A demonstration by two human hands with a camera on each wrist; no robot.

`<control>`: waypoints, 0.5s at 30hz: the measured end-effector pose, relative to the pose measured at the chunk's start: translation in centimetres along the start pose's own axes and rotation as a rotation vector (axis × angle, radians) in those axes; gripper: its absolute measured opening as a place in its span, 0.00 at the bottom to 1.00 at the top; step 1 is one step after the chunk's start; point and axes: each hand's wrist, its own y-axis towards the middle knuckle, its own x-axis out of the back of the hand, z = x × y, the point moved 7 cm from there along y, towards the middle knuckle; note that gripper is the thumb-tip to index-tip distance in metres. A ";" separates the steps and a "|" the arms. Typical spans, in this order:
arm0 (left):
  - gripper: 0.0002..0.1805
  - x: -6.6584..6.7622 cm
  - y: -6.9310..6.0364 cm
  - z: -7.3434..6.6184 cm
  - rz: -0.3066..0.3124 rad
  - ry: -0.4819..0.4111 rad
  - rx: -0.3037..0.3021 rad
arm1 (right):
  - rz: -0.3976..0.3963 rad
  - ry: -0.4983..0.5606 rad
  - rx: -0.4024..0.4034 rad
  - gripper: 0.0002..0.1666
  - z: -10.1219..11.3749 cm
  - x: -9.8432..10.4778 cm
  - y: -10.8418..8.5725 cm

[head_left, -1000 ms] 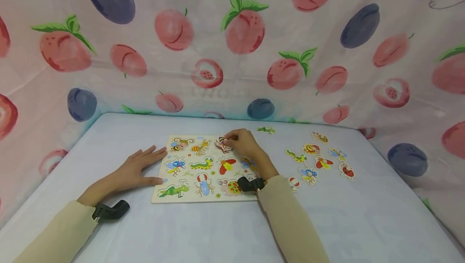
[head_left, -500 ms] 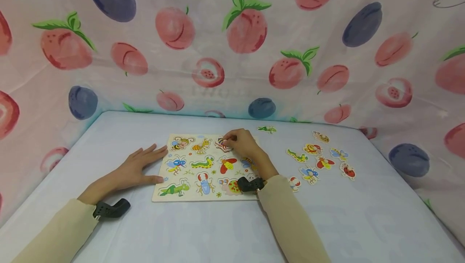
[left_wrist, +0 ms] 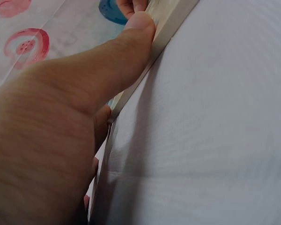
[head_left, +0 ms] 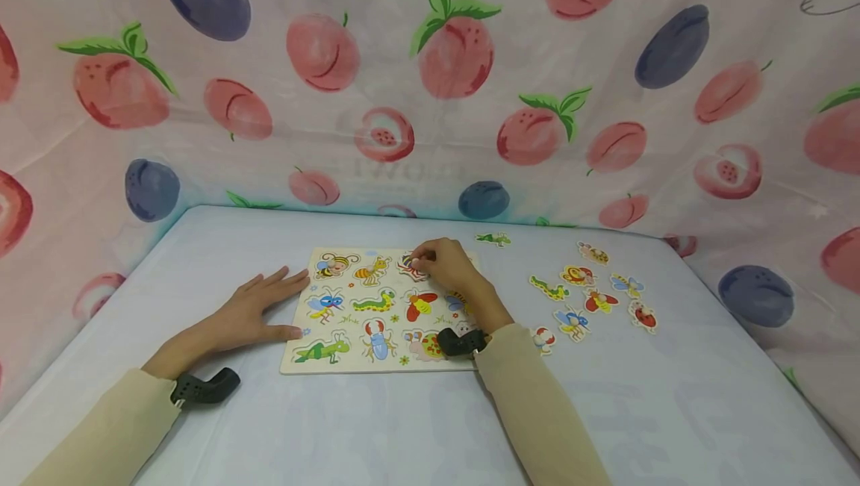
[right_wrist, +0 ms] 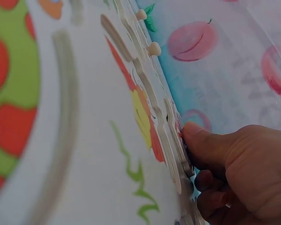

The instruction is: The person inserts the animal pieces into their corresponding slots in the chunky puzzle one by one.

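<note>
Right hand (head_left: 449, 266), table (head_left: 363, 426), fruit-print backdrop (head_left: 437, 135)

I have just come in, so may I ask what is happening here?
A person's right hand pinches a red-legged piece at the top row of a picture board, while the left hand rests at the board's left edge. A bee piece and an orange piece sit in that row; more pieces lie loose on the table, at right.

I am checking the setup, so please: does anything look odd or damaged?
Nothing looks damaged. Only the green grasshopper piece lies apart from the other loose pieces, near the far right corner of the board.
</note>
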 end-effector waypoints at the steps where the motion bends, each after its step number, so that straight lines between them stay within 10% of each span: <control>1: 0.52 0.0 0.0 0.0 0.000 0.000 0.000 | 0.003 0.000 -0.006 0.09 0.0 0.0 0.0; 15: 0.50 0.1 0.0 -0.1 -0.009 -0.007 -0.031 | 0.024 -0.029 -0.032 0.08 0.0 0.1 -0.2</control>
